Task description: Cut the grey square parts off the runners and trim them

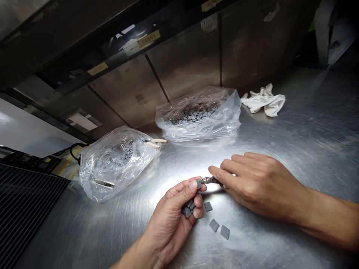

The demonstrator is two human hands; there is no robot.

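My left hand [179, 213] is closed around several small grey ribbed squares [188, 210] and pinches one grey square [199, 184] between thumb and forefinger. From the right, my right hand [249, 179] grips a pair of small metal nippers [209, 180], their jaws touching the pinched square's edge. The nippers' handles are mostly hidden by my right hand. Below the nippers, a few loose grey squares [224, 231] lie flat on the metal table [117, 228].
Two clear plastic bags holding grey pieces stand behind: a left bag [95, 164] and a rear bag [227, 123]. Cream-handled pliers [157, 142] and a utility knife [103, 183] rest on the left bag. A crumpled white glove [265, 101] lies at the back right.
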